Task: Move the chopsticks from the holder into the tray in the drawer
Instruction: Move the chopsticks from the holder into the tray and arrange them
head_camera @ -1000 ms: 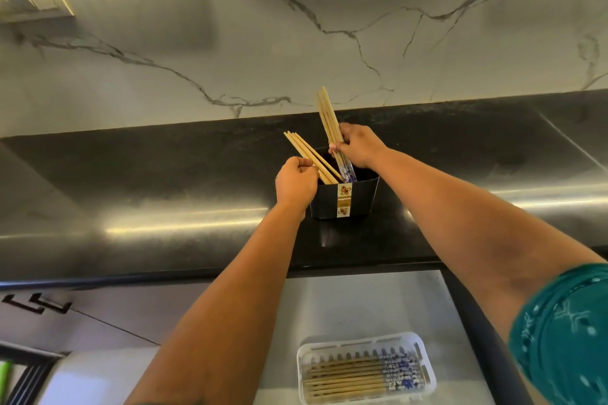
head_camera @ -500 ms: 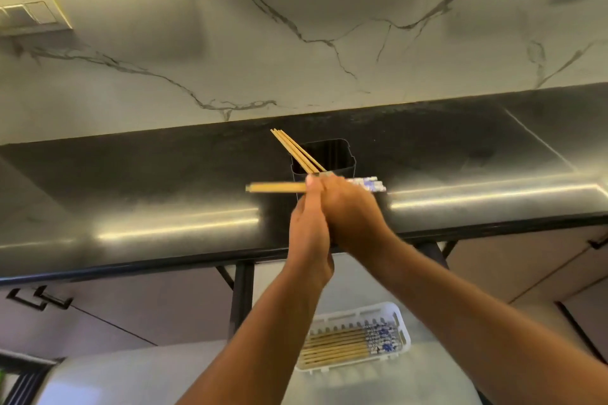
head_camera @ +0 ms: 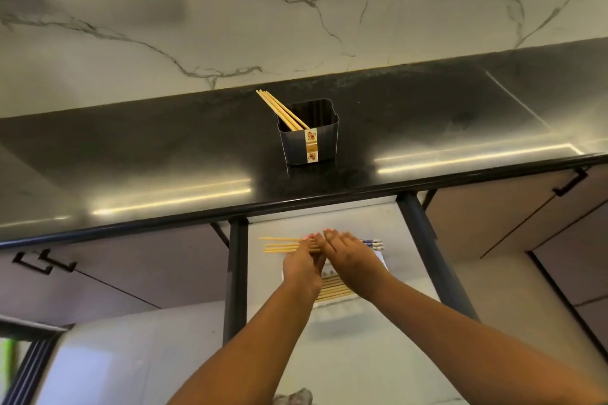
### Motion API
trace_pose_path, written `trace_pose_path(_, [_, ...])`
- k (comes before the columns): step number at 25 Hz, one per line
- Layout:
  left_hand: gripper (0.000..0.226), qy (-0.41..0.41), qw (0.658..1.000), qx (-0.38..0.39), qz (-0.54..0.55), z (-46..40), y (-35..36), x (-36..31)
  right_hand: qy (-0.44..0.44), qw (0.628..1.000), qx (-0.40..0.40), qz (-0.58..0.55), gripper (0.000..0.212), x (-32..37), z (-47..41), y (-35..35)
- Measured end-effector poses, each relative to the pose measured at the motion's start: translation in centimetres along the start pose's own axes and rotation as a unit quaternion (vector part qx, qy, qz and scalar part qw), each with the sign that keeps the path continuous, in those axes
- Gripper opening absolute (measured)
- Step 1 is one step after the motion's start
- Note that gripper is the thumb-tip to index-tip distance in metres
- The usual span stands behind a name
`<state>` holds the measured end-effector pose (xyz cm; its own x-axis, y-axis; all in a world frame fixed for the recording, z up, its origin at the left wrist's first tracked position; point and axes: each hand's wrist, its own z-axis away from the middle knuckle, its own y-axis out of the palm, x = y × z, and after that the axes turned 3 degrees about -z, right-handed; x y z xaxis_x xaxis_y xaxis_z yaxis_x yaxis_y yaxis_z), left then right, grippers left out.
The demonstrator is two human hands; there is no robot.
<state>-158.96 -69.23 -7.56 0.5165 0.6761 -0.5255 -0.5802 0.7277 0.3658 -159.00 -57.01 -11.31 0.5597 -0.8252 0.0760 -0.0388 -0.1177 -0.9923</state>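
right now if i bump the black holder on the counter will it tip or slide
The black holder looks like thin plastic, so probably light; on the glossy counter it may slide easily. The few chopsticks left lean to one corner and stick out above the rim, so a push there could tip it.

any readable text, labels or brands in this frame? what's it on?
No text can be read.
Sticker strip on the front of the black holder: flower pictures show, its small print is too blurred to read.
Blue-and-white ends of the held chopsticks: a pattern only, no letters visible.
Nothing else carries lettering.
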Motion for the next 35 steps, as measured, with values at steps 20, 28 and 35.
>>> trace_pose_path(20, [0.022, 0.047, 0.996, 0.075, 0.011, -1.5, -2.8, 2.6, 0.436, 0.591, 0.043, -0.677, 0.037, -4.6, 2.8, -0.9])
trace_pose_path(28, [0.021, -0.021, 0.999, 0.018, 0.031, -2.4, -1.0, 6.5, 0.055, 0.993, 0.107, -0.005, 0.043, -2.5, 3.0, 3.9])
trace_pose_path(35, [0.008, 0.011, 0.994, -0.109, 0.012, -7.0, -6.2, 2.9, 0.066, 0.986, 0.151, -0.015, 0.035, -5.1, 3.0, 7.0])
